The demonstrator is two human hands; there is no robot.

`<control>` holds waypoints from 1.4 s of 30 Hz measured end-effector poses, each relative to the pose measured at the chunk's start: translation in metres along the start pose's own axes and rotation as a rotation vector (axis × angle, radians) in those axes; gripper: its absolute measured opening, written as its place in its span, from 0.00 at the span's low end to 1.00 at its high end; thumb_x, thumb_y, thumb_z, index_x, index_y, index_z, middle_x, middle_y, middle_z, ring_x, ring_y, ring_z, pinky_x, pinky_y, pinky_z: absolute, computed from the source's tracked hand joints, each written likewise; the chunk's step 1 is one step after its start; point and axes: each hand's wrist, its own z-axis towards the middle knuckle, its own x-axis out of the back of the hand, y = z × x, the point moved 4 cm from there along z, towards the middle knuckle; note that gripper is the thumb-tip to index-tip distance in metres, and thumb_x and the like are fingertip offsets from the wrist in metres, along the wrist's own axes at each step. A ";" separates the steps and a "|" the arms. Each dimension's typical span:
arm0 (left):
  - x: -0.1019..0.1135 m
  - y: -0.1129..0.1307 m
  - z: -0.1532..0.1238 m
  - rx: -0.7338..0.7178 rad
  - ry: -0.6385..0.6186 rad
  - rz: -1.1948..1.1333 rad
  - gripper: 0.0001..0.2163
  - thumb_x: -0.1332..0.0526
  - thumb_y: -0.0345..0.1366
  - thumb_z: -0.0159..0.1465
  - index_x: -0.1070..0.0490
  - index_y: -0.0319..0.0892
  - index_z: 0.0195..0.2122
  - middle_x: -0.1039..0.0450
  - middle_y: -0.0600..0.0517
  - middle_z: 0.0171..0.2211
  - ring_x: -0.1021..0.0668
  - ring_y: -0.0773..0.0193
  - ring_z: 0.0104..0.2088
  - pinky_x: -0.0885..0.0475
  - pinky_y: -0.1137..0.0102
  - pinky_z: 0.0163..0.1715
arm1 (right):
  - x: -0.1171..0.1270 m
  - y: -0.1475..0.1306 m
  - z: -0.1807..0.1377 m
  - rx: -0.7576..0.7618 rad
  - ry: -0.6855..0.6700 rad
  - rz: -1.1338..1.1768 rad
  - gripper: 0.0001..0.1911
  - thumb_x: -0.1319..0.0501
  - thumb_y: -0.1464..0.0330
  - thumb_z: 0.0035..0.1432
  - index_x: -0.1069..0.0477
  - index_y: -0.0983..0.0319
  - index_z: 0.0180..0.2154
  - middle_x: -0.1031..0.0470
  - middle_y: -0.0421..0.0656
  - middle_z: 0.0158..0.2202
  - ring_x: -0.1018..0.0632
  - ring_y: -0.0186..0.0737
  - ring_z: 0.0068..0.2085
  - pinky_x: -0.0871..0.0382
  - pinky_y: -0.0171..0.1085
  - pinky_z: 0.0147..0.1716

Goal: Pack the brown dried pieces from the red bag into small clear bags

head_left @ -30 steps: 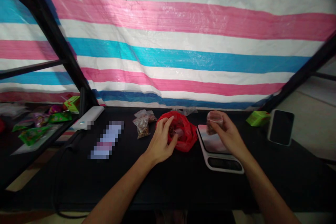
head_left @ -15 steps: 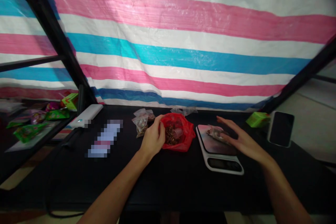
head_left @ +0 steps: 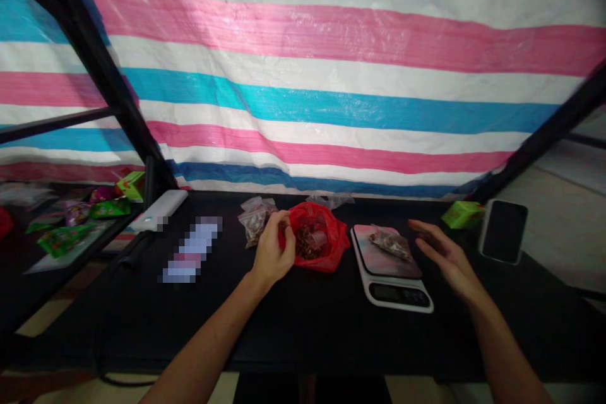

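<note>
My left hand point(head_left: 274, 251) pinches the left rim of a red plastic bag point(head_left: 337, 254). Inside the bag lie small brown pieces point(head_left: 307, 246) and a clear plastic cup point(head_left: 317, 239). To its right, a white kitchen scale point(head_left: 401, 303) carries a small clear bag of brown pieces point(head_left: 391, 243) on its shiny plate. My right hand point(head_left: 445, 257) hovers just right of the scale, fingers apart and holding nothing. Behind my left hand are filled clear bags point(head_left: 253, 219), partly hidden by it.
Flat clear bags point(head_left: 330, 201) lie behind the red bag. A green box point(head_left: 463, 214) and an upright phone point(head_left: 504, 231) stand at the right. On the left are a white power bank point(head_left: 161, 209), a blurred-out rectangle point(head_left: 193, 249), a black cable and green packets point(head_left: 66, 238). Striped sheeting point(head_left: 331, 95) hangs behind.
My right hand has moved right, off the small bag on the scale, leaving that bag lying on the plate. My left hand stays at the red bag's rim.
</note>
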 end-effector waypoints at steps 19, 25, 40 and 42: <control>0.003 0.000 0.004 -0.038 0.018 0.079 0.14 0.45 0.23 0.65 0.32 0.43 0.50 0.30 0.49 0.40 0.25 0.61 0.41 0.27 0.67 0.41 | -0.052 -0.048 0.017 0.208 -0.234 -0.413 0.24 0.36 0.54 0.61 0.27 0.54 0.57 0.22 0.50 0.53 0.25 0.58 0.56 0.35 0.58 0.58; 0.004 -0.008 0.006 0.055 0.012 0.140 0.13 0.45 0.25 0.65 0.33 0.43 0.49 0.31 0.49 0.40 0.25 0.59 0.42 0.27 0.64 0.43 | -0.087 -0.111 0.031 0.292 -0.365 -0.141 0.21 0.38 0.61 0.65 0.30 0.55 0.58 0.23 0.47 0.52 0.21 0.48 0.50 0.26 0.45 0.51; 0.000 -0.014 0.008 0.114 -0.197 0.137 0.15 0.44 0.28 0.65 0.34 0.44 0.53 0.33 0.45 0.48 0.26 0.56 0.50 0.27 0.59 0.52 | -0.169 -0.137 0.043 0.524 -0.326 -0.338 0.21 0.40 0.69 0.66 0.30 0.56 0.59 0.20 0.46 0.53 0.22 0.50 0.49 0.31 0.50 0.49; 0.000 -0.015 0.009 0.112 -0.193 0.137 0.14 0.44 0.28 0.66 0.34 0.44 0.52 0.33 0.46 0.48 0.26 0.57 0.50 0.27 0.60 0.52 | -0.168 -0.138 0.043 0.530 -0.314 -0.340 0.20 0.40 0.70 0.66 0.29 0.55 0.58 0.20 0.45 0.52 0.22 0.49 0.48 0.31 0.50 0.48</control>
